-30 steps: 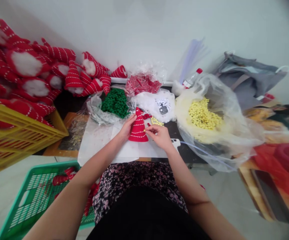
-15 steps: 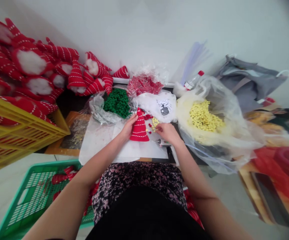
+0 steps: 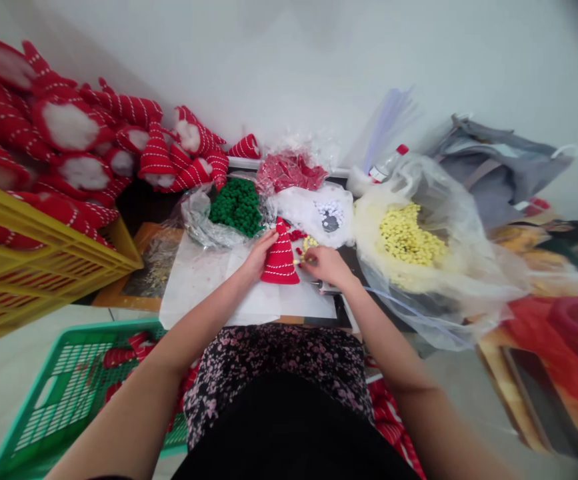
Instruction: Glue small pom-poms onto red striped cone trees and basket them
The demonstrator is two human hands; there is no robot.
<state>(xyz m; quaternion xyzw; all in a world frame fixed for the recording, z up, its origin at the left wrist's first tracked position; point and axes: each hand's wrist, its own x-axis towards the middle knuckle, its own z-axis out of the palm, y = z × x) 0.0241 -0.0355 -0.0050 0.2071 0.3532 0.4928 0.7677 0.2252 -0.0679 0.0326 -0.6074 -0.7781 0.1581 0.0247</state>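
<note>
My left hand (image 3: 259, 257) holds the left side of a red cone-shaped hat (image 3: 280, 260) with white dashed stripes, its tip pointing away from me. To the right of the hat, my right hand (image 3: 326, 265) has its fingers bent together at a little pile of yellow pompoms (image 3: 309, 242); whether one is pinched between the fingertips is too small to see. A few red pompoms (image 3: 296, 235) lie beside the hat. Partly covered by my right hand is a glue gun (image 3: 325, 288) with a metal nozzle. White paper (image 3: 209, 280) lies under the work.
Bags of green pompoms (image 3: 236, 207), white pompoms (image 3: 329, 215) and yellow pompoms (image 3: 409, 237) surround the paper. Stuffed red cones (image 3: 71, 123) are heaped at left above a yellow crate (image 3: 33, 260). A green basket (image 3: 53, 373) stands below. A bottle (image 3: 389, 163) is at the back.
My right hand has shifted slightly left, closer to the hat, and now covers more of the glue gun. My left hand keeps its hold on the hat.
</note>
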